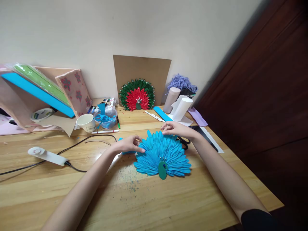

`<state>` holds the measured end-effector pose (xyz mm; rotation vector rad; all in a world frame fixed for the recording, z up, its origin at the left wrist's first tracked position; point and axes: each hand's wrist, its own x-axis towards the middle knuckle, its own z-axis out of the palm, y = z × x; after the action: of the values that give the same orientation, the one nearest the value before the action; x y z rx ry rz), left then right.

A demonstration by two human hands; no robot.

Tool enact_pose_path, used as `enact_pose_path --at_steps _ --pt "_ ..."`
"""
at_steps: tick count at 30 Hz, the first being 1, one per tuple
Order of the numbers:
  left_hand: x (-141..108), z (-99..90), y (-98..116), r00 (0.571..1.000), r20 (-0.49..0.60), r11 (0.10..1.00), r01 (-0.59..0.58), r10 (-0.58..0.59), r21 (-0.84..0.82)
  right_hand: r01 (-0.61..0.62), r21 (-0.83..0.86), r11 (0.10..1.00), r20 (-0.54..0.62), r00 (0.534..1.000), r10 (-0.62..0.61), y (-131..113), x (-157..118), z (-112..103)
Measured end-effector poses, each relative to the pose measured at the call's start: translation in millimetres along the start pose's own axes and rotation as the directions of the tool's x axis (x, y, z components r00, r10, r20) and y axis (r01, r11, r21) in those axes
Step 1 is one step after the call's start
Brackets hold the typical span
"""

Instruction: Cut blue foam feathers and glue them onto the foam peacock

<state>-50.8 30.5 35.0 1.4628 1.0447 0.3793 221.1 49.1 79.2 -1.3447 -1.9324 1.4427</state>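
Head view, table [120, 208]: blue peacock [163, 154] well apart from right edge
Left hand [130, 143]: fingers apart, touching feathers [144, 160]
Right hand [175, 129]: at feathers, closure unclear
Plastic tub [112, 122]: blue strips [105, 119]

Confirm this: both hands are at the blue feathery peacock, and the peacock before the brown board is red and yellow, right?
Not yellow: the head view shows a red and green peacock before the brown board. The left hand and right hand are at the blue feathery peacock.
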Motion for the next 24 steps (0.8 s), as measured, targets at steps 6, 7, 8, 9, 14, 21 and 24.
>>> enact_pose_path --at_steps 6,7,8,9,14,21,24 --pt "0.4 3.2 4.5 0.997 -0.075 0.996 -0.010 0.003 -0.086 -0.056 -0.026 0.998 0.029 0.998 0.057 17.4 -5.4 -0.1" --pt "-1.8 1.9 8.9 0.994 -0.113 0.996 -0.017 0.007 -0.090 -0.053 0.014 0.998 0.003 0.999 0.053 19.7 -6.6 0.0" --pt "-4.2 0.4 13.3 0.988 -0.152 0.994 -0.026 0.010 -0.107 -0.048 0.070 0.996 -0.031 0.998 0.050 21.7 -8.0 0.3" --pt "-6.4 -1.1 17.3 0.983 -0.186 0.988 -0.035 0.007 -0.149 -0.044 0.138 0.990 -0.073 0.996 0.054 23.6 -9.6 1.1" --pt "-6.3 2.3 24.3 0.994 -0.112 0.810 -0.076 0.013 -0.582 -0.010 0.501 0.866 -0.267 0.949 0.166 32.1 -18.6 14.8" --pt "5.0 35.0 13.6 0.965 -0.231 0.759 -0.060 -0.121 -0.648 0.072 0.560 0.825 -0.313 0.941 0.130 36.4 -27.5 42.3" --pt "2.1 35.0 13.5 0.961 -0.250 0.774 -0.068 -0.119 -0.630 0.004 0.411 0.911 -0.337 0.930 0.148 39.4 -32.0 34.8"
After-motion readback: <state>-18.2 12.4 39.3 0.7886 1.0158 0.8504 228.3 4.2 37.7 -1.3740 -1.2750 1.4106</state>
